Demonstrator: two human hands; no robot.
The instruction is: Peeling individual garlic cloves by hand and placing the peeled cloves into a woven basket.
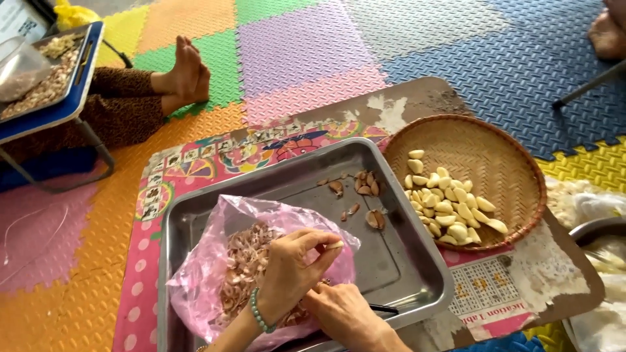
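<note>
While the left hand (pixel 287 270) is pinching a garlic clove (pixel 334 245) at its fingertips, long axis lying rightward toward the woven basket (pixel 515 156); the right hand (pixel 342 313), just below it, is gripping a dark-handled knife (pixel 383 309).

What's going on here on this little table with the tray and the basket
A person is peeling garlic. The left hand pinches a clove over a pink bag of skins in a metal tray; the right hand holds a dark tool, partly hidden. Peeled cloves lie in a woven basket.
</note>
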